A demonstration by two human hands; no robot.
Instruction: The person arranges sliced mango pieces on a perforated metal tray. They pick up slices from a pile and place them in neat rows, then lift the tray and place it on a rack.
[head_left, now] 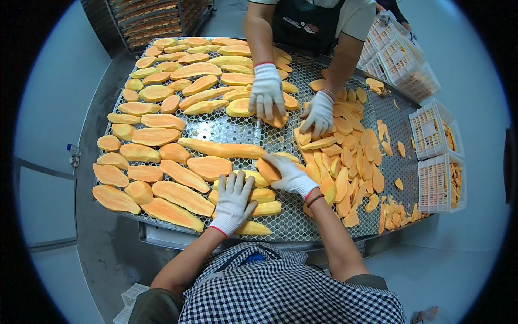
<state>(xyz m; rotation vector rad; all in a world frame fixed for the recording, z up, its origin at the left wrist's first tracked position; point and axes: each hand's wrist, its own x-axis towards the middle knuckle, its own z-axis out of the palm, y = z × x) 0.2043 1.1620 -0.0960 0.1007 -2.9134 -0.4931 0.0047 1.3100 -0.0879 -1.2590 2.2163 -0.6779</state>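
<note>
Long orange sweet potato slices [183, 200] lie in rows on a metal mesh rack [288, 213]. My left hand [233, 202], in a white glove, rests flat on several yellowish slices near the front edge, fingers stretched out. Just right of it, my gloved right hand [291, 175] grips an orange sweet potato slice [267, 170] above the mesh. A heap of overlapping slices [341, 162] lies beyond that hand, to the right. The undersides of the slices beneath my left palm are hidden.
Across the table a co-worker's gloved hands [267, 94] handle slices. White plastic baskets [436, 181] with orange pieces stand along the right edge. Small scraps [396, 216] lie at the front right corner. A loaded tray rack [145, 21] stands behind, at the far left.
</note>
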